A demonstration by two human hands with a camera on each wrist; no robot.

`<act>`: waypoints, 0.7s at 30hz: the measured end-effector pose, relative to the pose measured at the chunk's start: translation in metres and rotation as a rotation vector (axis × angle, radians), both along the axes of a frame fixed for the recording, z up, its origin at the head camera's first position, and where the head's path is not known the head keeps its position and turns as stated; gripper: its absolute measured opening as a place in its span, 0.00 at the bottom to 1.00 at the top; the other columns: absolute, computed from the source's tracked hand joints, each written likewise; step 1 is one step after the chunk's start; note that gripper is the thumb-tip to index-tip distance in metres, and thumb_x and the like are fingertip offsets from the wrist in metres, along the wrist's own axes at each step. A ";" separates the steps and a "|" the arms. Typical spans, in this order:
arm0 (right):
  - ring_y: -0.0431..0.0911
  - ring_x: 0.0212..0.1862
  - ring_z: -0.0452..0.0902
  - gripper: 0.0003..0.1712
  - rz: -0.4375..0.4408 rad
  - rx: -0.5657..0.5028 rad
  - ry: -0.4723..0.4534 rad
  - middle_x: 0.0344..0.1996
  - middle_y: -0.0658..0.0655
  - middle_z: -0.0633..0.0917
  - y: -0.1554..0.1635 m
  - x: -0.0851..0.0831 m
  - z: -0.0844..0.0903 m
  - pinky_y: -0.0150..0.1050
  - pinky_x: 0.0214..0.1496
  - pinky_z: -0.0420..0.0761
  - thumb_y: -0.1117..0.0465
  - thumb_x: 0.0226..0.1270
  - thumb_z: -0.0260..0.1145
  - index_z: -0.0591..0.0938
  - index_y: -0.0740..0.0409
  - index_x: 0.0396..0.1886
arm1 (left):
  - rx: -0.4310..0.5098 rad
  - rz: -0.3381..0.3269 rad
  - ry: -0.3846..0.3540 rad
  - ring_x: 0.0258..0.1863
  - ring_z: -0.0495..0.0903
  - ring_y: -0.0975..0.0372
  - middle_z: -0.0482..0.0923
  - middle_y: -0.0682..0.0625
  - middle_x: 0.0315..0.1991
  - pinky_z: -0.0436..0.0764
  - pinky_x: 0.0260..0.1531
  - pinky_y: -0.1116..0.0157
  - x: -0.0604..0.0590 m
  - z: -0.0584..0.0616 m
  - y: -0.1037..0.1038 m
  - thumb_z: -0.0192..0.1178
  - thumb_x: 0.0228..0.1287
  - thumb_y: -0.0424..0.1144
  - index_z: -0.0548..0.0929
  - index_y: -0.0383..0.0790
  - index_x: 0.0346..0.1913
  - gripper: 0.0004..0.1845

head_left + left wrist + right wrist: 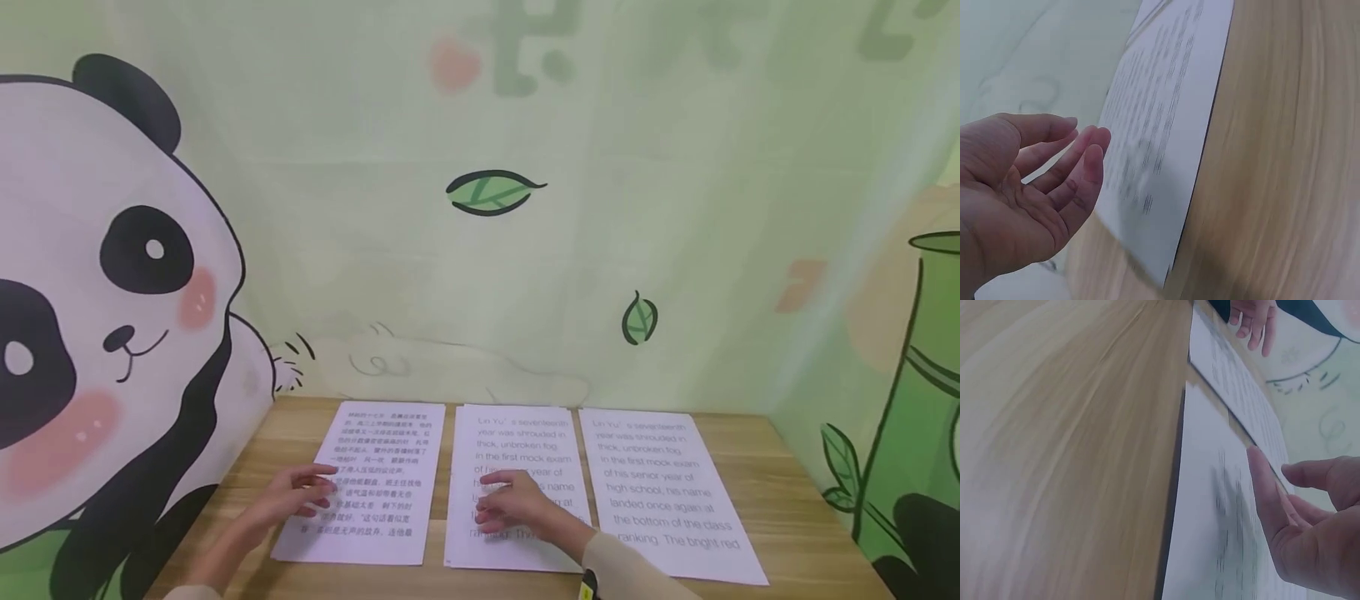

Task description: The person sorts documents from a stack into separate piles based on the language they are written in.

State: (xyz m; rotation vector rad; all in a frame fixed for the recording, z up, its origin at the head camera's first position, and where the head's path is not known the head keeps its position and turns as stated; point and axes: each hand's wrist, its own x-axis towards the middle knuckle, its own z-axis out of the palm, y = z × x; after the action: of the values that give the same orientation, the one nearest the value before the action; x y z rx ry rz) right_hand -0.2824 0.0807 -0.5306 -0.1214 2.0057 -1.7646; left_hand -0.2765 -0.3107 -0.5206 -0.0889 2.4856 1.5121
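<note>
Three printed paper stacks lie side by side on a wooden table. My left hand hovers over the left sheet, which bears Chinese text; its fingers are loosely bent with nothing between them. Over the middle sheet, printed in English, my right hand is held with relaxed, slightly curved fingers, also holding nothing. In the left wrist view the left hand is beside the paper, palm showing. The right wrist view has the right hand above its sheet, thumb and fingers apart.
The right sheet, with English text, lies near the table's right side. The wooden table backs onto a pale green printed cloth with a panda, leaves and bamboo. A dark band with a yellow mark is at my right wrist.
</note>
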 end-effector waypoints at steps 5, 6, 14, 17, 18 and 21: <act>0.50 0.38 0.90 0.29 0.004 0.021 0.009 0.41 0.65 0.89 0.037 0.006 0.001 0.45 0.41 0.90 0.67 0.70 0.64 0.71 0.74 0.67 | 0.020 -0.096 0.031 0.39 0.86 0.56 0.85 0.36 0.46 0.87 0.39 0.58 0.000 -0.004 0.034 0.61 0.72 0.36 0.74 0.25 0.66 0.25; 0.49 0.39 0.90 0.29 0.000 0.030 0.008 0.41 0.65 0.89 0.044 0.007 0.002 0.45 0.41 0.90 0.66 0.70 0.64 0.71 0.74 0.68 | 0.033 -0.119 0.035 0.39 0.86 0.56 0.85 0.36 0.46 0.87 0.39 0.58 0.001 -0.005 0.041 0.61 0.72 0.37 0.73 0.25 0.67 0.26; 0.48 0.40 0.89 0.30 -0.074 0.102 0.027 0.47 0.68 0.87 0.098 0.013 0.005 0.44 0.43 0.90 0.63 0.72 0.62 0.69 0.74 0.70 | 0.098 -0.269 0.039 0.36 0.87 0.56 0.83 0.37 0.48 0.86 0.33 0.62 0.002 -0.009 0.106 0.62 0.70 0.37 0.72 0.26 0.68 0.28; 0.47 0.39 0.88 0.31 -0.120 0.138 0.024 0.47 0.67 0.87 0.115 0.014 0.005 0.43 0.43 0.90 0.64 0.72 0.62 0.69 0.74 0.70 | 0.119 -0.301 0.067 0.36 0.87 0.56 0.82 0.34 0.50 0.85 0.30 0.64 0.002 -0.013 0.126 0.62 0.68 0.33 0.72 0.26 0.68 0.28; 0.46 0.39 0.88 0.31 -0.137 0.147 0.020 0.47 0.67 0.87 0.119 0.014 0.006 0.43 0.43 0.90 0.64 0.72 0.62 0.69 0.74 0.70 | 0.120 -0.304 0.072 0.35 0.87 0.56 0.81 0.34 0.51 0.85 0.30 0.64 0.002 -0.014 0.131 0.62 0.68 0.33 0.72 0.26 0.68 0.28; 0.46 0.38 0.87 0.31 -0.178 0.176 0.013 0.46 0.66 0.87 0.131 0.015 0.006 0.43 0.41 0.90 0.64 0.72 0.61 0.69 0.74 0.70 | 0.100 -0.309 0.092 0.35 0.86 0.57 0.80 0.34 0.52 0.84 0.29 0.65 0.001 -0.017 0.146 0.62 0.65 0.31 0.72 0.26 0.68 0.29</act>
State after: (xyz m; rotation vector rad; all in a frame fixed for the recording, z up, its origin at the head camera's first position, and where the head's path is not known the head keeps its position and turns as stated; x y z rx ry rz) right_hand -0.2673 0.2113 -0.5242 0.1055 2.2306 -1.6833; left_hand -0.2755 -0.1651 -0.5374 0.3720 2.3500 1.5317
